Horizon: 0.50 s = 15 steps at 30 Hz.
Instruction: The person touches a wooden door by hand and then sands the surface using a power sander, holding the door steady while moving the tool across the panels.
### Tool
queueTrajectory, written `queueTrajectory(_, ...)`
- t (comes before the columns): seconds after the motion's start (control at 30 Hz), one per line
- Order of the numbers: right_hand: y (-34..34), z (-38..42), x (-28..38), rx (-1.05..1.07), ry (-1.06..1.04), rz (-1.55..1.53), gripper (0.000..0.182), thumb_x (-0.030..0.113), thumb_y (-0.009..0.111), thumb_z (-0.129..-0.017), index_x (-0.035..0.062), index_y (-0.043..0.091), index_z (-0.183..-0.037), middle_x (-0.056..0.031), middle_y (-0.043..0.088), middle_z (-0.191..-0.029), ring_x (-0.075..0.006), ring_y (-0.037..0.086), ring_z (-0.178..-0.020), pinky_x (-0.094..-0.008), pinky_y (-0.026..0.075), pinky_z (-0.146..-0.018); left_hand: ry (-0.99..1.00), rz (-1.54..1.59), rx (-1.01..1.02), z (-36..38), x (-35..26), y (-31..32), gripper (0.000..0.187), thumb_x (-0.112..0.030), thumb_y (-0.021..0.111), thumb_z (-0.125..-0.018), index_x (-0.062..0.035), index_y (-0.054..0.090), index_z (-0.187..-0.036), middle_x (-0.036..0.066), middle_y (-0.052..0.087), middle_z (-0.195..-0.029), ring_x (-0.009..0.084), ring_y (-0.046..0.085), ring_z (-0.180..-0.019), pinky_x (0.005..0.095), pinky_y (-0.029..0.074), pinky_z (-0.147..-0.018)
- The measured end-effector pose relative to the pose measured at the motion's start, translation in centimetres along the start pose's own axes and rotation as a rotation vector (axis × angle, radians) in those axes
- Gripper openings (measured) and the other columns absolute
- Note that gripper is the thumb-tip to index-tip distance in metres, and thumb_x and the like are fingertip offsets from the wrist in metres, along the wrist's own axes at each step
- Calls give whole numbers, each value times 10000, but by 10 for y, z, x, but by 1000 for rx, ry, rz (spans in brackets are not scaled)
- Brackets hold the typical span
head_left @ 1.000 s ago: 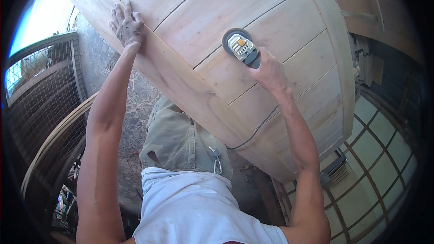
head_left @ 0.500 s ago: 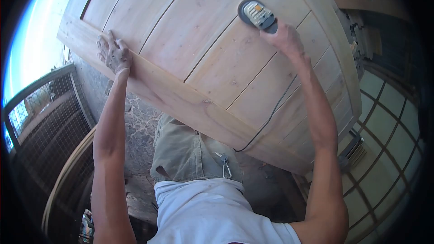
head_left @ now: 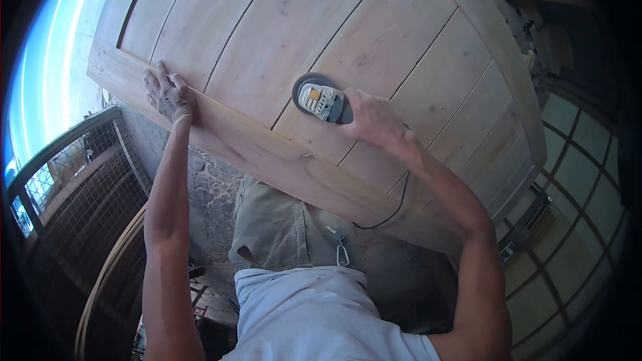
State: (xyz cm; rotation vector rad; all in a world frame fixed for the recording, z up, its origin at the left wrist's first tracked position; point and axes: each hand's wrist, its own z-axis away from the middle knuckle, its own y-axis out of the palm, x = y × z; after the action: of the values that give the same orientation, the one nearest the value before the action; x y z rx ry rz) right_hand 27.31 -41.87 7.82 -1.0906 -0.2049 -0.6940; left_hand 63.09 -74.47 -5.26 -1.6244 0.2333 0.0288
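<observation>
A large plank-built wooden panel (head_left: 254, 47) with a raised border spans the upper view. On its near border, at the left, my left hand (head_left: 170, 95) lies with its fingers spread. My right hand (head_left: 374, 119) is wrapped round the rear of a round-headed power sander (head_left: 321, 99), whose disc rests on the planks near the panel's middle. From under my right forearm a dark cord (head_left: 400, 208) curves down over the near edge.
A wire mesh frame (head_left: 87, 167) stands at the left, above curved pale strips (head_left: 114, 264). Rough stony ground (head_left: 207, 180) shows below the panel. At the right is a gridded panel (head_left: 562, 227). A carabiner (head_left: 342, 253) hangs from my shorts.
My right hand has moved the sander down and left across the planks, towards the near border. My left hand stays on the border. The view has shifted slightly.
</observation>
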Motion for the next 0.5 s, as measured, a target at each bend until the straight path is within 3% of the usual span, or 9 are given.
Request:
queueTrajectory(0.13,-25,-11,-4,65,16,42,510,446,811,-931,25,596,-1124,-289,765,-1028,-503,775,-964,-581,632,-829,-6,7,-9,0,1,1,654,-445,398,-1106,-219,480,-1714,211,297,-1831,357,207,-1722,610,123,-1370)
queueTrajectory(0.23,-43,-23,-18,-15,63,45,481,407,851,-894,33,645,-1116,-251,765,-1001,-478,763,-970,-566,615,-827,2,29,-18,-2,1,2,672,-465,400,-1091,-224,484,-1713,221,295,-1829,368,220,-1717,614,133,-1364)
queueTrajectory(0.33,-68,-31,-31,-56,64,65,446,366,841,-890,25,654,-1107,-266,762,-966,-493,751,-971,-571,609,-830,3,34,-12,-1,1,0,674,-462,400,-1091,-218,483,-1713,219,292,-1831,366,221,-1717,613,127,-1366)
queueTrajectory(0.5,-99,-55,-72,-137,239,42,536,399,836,-890,-7,711,-1217,-289,782,-1058,-489,764,-1008,-531,619,-873,1,43,-6,1,-3,-3,675,-461,401,-1094,-218,473,-1720,217,298,-1829,365,218,-1717,611,124,-1367)
